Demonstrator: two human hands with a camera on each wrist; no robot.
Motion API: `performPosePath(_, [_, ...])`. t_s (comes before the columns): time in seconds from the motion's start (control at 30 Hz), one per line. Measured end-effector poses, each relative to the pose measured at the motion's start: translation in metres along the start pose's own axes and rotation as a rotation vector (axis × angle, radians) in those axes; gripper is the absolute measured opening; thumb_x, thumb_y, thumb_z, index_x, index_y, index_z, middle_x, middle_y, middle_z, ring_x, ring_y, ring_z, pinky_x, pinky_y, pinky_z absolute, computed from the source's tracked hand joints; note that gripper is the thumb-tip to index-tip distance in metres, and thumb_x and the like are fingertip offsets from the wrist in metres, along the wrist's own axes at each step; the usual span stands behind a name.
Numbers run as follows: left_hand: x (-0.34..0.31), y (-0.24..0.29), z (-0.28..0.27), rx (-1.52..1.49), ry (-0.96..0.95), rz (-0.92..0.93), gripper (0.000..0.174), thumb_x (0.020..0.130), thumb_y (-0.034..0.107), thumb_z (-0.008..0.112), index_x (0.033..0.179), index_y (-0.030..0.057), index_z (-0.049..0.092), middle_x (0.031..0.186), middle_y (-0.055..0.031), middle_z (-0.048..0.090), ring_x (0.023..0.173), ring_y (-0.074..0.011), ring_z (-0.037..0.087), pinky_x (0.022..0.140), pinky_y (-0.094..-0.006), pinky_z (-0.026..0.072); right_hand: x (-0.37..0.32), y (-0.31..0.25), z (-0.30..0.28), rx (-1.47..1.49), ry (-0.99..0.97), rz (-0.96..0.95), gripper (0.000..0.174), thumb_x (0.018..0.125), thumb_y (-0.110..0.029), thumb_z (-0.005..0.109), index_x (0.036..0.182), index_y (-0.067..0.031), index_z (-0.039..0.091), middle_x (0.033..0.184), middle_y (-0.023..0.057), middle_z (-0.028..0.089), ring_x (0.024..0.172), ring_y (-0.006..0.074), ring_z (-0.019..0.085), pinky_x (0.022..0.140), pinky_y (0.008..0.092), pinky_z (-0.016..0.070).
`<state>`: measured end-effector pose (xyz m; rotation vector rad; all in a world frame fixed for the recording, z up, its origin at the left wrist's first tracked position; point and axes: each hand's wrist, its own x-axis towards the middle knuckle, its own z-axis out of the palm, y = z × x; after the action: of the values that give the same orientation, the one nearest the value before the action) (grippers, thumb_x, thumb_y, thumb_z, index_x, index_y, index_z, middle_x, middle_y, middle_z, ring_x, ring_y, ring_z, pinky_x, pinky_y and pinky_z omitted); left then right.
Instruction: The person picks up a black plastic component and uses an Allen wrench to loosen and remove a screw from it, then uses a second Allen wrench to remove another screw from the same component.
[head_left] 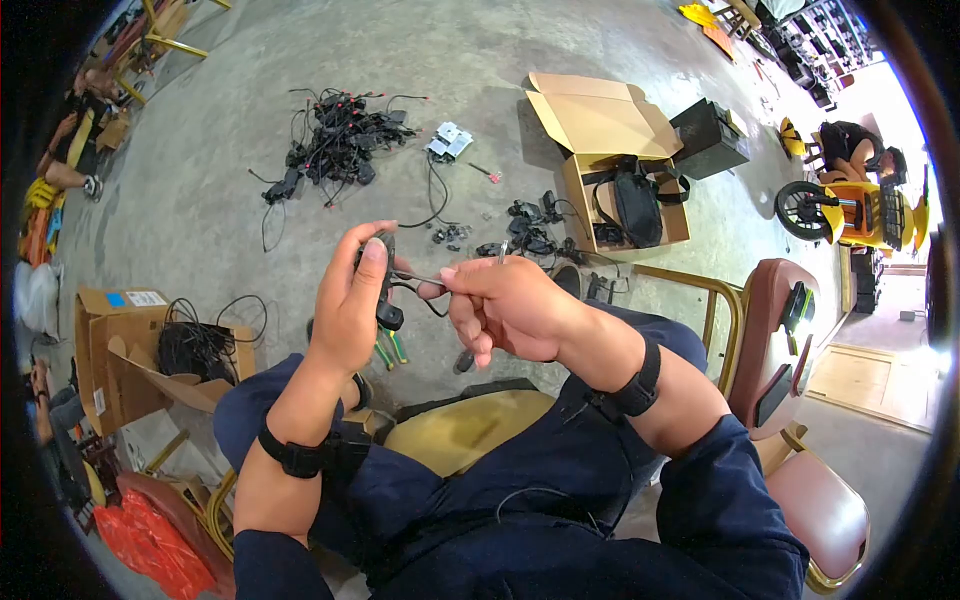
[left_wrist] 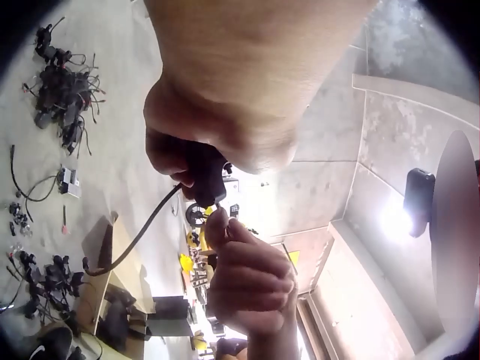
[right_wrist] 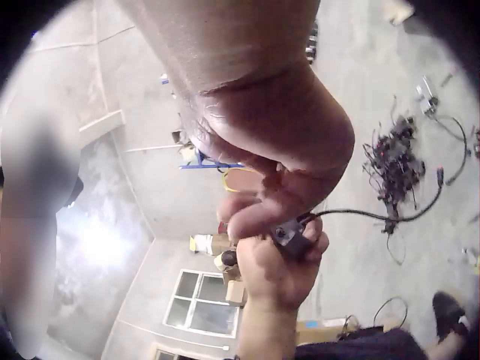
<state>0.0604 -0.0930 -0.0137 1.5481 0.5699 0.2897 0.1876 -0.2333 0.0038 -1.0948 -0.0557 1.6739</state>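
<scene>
In the head view the left hand (head_left: 345,300) holds a small black device (head_left: 388,312) upright, thumb on its near face and fingers behind. The right hand (head_left: 515,308) pinches a thin metal rod (head_left: 420,277) between thumb and index finger, its far end reaching the device. A black cable (left_wrist: 142,234) hangs from the device in the left wrist view. From the right wrist, the device (right_wrist: 292,241) shows in the left palm (right_wrist: 274,274), close to the right fingers (right_wrist: 255,214). The rod's tip cannot be made out.
On the floor ahead lie a heap of black cabled parts (head_left: 345,145), a silvery-white item (head_left: 450,141) and smaller black pieces (head_left: 530,228). An open cardboard box (head_left: 677,222) holds a black bag. Another carton (head_left: 115,340) with cables stands left; chairs (head_left: 815,500) stand right.
</scene>
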Motion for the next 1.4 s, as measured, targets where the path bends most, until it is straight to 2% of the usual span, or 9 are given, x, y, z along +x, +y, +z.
performPosePath(0.03, [0.000, 0.003, 0.000, -0.002, 0.013, 0.013, 0.039, 0.096, 0.035, 0.038, 0.117, 0.0047, 0.049, 0.083, -0.0035, 0.057, 0.065, -0.0055, 0.044, 0.059, -0.0198, 0.0366, 0.002, 0.001, -0.001, 0.171, -0.020, 0.043, 0.034, 0.094, -0.023, 0.041, 0.110, 0.0056, 0.048, 0.053, 0.0028, 0.048, 0.042, 0.0150, 0.046, 0.041, 0.0285, 0.0462])
performPosePath(0.13, [-0.001, 0.005, -0.003, -0.010, 0.021, 0.031, 0.039, 0.096, 0.035, 0.038, 0.117, 0.0044, 0.048, 0.083, -0.0037, 0.058, 0.066, -0.0056, 0.045, 0.059, -0.0200, 0.0369, 0.005, 0.001, -0.001, 0.258, -0.062, 0.069, 0.034, 0.094, -0.022, 0.042, 0.112, 0.0061, 0.047, 0.052, 0.0020, 0.045, 0.041, 0.0151, 0.044, 0.040, 0.0285, 0.0448])
performPosePath(0.57, [0.000, 0.005, -0.003, 0.001, 0.016, 0.079, 0.041, 0.096, 0.037, 0.038, 0.117, 0.0038, 0.048, 0.083, -0.0040, 0.058, 0.066, -0.0057, 0.045, 0.060, -0.0200, 0.0370, 0.004, -0.004, -0.002, 0.244, -0.057, 0.064, 0.034, 0.094, -0.022, 0.042, 0.110, 0.0078, 0.047, 0.051, 0.0016, 0.044, 0.039, 0.0153, 0.044, 0.038, 0.0284, 0.0420])
performPosePath(0.77, [-0.002, 0.003, -0.001, 0.039, 0.020, 0.045, 0.039, 0.096, 0.036, 0.039, 0.117, 0.0044, 0.049, 0.082, -0.0038, 0.058, 0.065, -0.0055, 0.044, 0.059, -0.0199, 0.0367, 0.003, 0.001, 0.001, -0.022, 0.033, -0.087, 0.031, 0.093, -0.021, 0.044, 0.104, 0.0077, 0.051, 0.053, 0.0046, 0.050, 0.043, 0.0147, 0.049, 0.039, 0.0268, 0.0433])
performPosePath(0.83, [-0.002, 0.001, -0.001, 0.035, 0.009, 0.039, 0.038, 0.096, 0.035, 0.038, 0.116, 0.0046, 0.049, 0.082, -0.0038, 0.058, 0.065, -0.0055, 0.044, 0.058, -0.0199, 0.0367, 0.004, 0.003, 0.001, -0.230, 0.045, -0.143, 0.028, 0.091, -0.022, 0.047, 0.095, 0.0045, 0.054, 0.056, 0.0073, 0.055, 0.042, 0.0140, 0.051, 0.043, 0.0273, 0.0444])
performPosePath(0.87, [-0.002, 0.000, -0.001, 0.032, -0.002, 0.033, 0.038, 0.096, 0.035, 0.038, 0.116, 0.0048, 0.049, 0.082, -0.0038, 0.058, 0.064, -0.0055, 0.044, 0.058, -0.0200, 0.0368, 0.003, 0.002, 0.003, -0.229, 0.045, -0.143, 0.028, 0.091, -0.022, 0.047, 0.095, 0.0045, 0.054, 0.056, 0.0073, 0.055, 0.042, 0.0140, 0.051, 0.043, 0.0273, 0.0444])
performPosePath(0.93, [-0.002, -0.003, 0.001, 0.009, -0.008, 0.004, 0.038, 0.096, 0.035, 0.038, 0.116, 0.0048, 0.049, 0.082, -0.0039, 0.058, 0.064, -0.0057, 0.045, 0.058, -0.0200, 0.0369, -0.002, 0.000, 0.011, -0.614, 0.197, -0.206, 0.027, 0.091, -0.024, 0.051, 0.095, 0.0019, 0.058, 0.062, 0.0045, 0.057, 0.053, 0.0100, 0.055, 0.048, 0.0239, 0.0469])
performPosePath(1.13, [-0.002, -0.001, 0.001, -0.051, -0.037, -0.035, 0.039, 0.097, 0.037, 0.036, 0.115, 0.0048, 0.049, 0.080, -0.0043, 0.057, 0.067, -0.0071, 0.049, 0.059, -0.0206, 0.0382, -0.007, -0.006, 0.010, -0.667, 0.204, -0.241, 0.021, 0.089, -0.019, 0.056, 0.090, 0.0016, 0.060, 0.066, 0.0022, 0.057, 0.057, 0.0075, 0.054, 0.053, 0.0227, 0.0481])
performPosePath(1.4, [-0.003, 0.004, 0.004, -0.051, -0.023, -0.009, 0.041, 0.097, 0.038, 0.035, 0.116, 0.0042, 0.049, 0.079, -0.0044, 0.055, 0.070, -0.0090, 0.053, 0.061, -0.0210, 0.0394, -0.011, -0.009, 0.010, -0.737, 0.201, -0.290, 0.020, 0.089, -0.018, 0.056, 0.091, 0.0013, 0.060, 0.067, 0.0014, 0.059, 0.058, 0.0072, 0.056, 0.053, 0.0226, 0.0473])
